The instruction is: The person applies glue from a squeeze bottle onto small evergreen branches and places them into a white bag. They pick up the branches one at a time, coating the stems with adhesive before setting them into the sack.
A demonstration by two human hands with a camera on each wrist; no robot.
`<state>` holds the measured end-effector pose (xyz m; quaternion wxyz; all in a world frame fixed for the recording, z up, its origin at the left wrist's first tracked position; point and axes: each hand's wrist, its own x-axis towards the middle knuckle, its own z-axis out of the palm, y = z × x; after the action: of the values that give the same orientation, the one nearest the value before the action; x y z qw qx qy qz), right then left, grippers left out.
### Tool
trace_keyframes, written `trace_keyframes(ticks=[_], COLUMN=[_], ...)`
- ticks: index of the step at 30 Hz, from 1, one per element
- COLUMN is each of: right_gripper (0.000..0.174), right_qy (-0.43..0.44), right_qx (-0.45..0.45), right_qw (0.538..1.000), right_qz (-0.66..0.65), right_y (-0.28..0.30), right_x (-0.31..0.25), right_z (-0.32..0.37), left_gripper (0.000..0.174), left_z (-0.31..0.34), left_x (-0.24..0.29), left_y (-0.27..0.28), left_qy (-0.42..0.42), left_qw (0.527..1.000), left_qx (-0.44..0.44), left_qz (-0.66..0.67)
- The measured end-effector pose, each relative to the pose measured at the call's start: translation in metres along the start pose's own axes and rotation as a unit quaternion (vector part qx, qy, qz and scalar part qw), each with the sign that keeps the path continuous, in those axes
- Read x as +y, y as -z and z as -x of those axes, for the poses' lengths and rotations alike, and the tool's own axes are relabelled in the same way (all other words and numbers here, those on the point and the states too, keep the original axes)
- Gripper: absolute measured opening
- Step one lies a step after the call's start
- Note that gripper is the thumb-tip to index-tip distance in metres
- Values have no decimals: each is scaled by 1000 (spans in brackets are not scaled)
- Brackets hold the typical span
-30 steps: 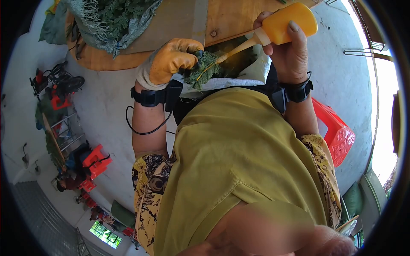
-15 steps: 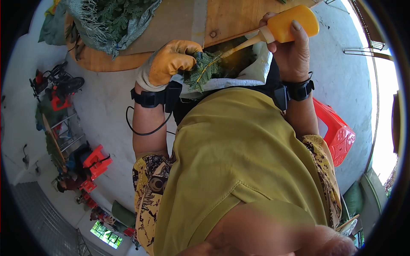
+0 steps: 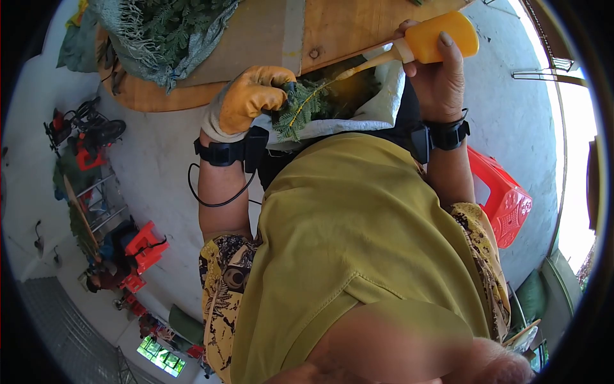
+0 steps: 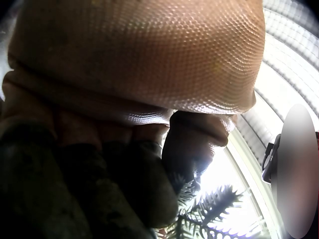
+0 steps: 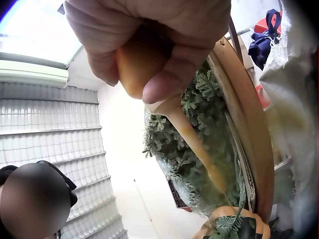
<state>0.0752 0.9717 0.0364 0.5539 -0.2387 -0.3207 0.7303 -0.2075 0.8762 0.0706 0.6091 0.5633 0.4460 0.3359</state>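
Observation:
In the head view my left hand, in an orange-coated work glove, pinches a small green fir sprig between its dark fingertips. The left wrist view shows the curled gloved fingers with fir needles below them. My bare right hand grips a yellow squeeze bottle, tilted so that its long pale nozzle points at the sprig. The nozzle tip is right by the sprig's end. A yellowish haze hangs around the nozzle in the right wrist view.
A white sack lies open beneath both hands. Behind is a wooden table with a flat brown board and a woven sack of fir greenery. A red stool stands beside the person's right arm.
My left hand and the fir sprig have moved slightly left and toward the body. The bottle has shifted a little right and down, its nozzle tip drawn back slightly along the sprig.

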Motion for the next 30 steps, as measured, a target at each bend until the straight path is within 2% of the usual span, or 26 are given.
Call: trace_keyframes(ticks=[2,4,5,6,8,9,11,12,14,15,16,18,19,21,22,24,25,27,30], right_gripper=[45,44,41,39,39,39,42,42,43,43,43,43,43,42,41,39,39,40,40], right_qy=[-4,2,0,0,2,-1,-1,5,32,37,31,28,19,8,10,11,9,4,3], right_qx=[-7,-22,-18,-16,-25,-33,-49,-53,-51,-54,-35,-18,-6,4,12,19,29,41,44], right_qw=[1000,999,997,994,991,989,985,985,982,981,983,984,985,986,987,987,986,985,985], right_qz=[-18,-39,-74,-110,-134,-141,-163,-166,-179,-182,-177,-176,-169,-167,-161,-159,-162,-167,-169], right_y=[4,7,8,8,7,6,7,5,2,4,7,10,10,10,8,9,11,17,20], right_x=[-1,-2,-2,-1,-2,-4,-5,-5,-4,-3,-2,-4,-5,-7,-10,-14,-15,-15,-15], right_z=[1,-1,-1,-3,-5,-6,-8,-8,-8,-8,-8,-7,-7,-6,-4,-4,-5,-6,-8], left_gripper=[6,9,14,17,15,15,17,17,20,20,20,17,17,16,16,25,25,29,32], left_z=[6,15,21,22,31,36,45,47,47,40,29,0,-15,-43,-54,-73,-77,-83,-92], left_x=[-2,-3,-6,-9,-4,5,19,27,50,64,72,83,89,100,104,110,115,122,124], left_y=[3,9,6,13,11,10,12,15,21,20,19,18,19,25,31,43,47,53,71], left_qy=[14,132,143,165,216,208,256,252,248,211,206,57,54,-46,-46,-95,-95,-93,-60], left_qw=[1000,988,984,985,968,968,964,965,959,959,960,931,930,879,878,774,773,700,673], left_qx=[1,-3,37,-15,15,17,67,68,140,188,188,347,349,454,456,577,577,592,612], left_qz=[-6,77,101,53,-128,-139,-20,-27,-1,-10,-17,-97,-101,-134,-139,-240,-244,-389,-411])
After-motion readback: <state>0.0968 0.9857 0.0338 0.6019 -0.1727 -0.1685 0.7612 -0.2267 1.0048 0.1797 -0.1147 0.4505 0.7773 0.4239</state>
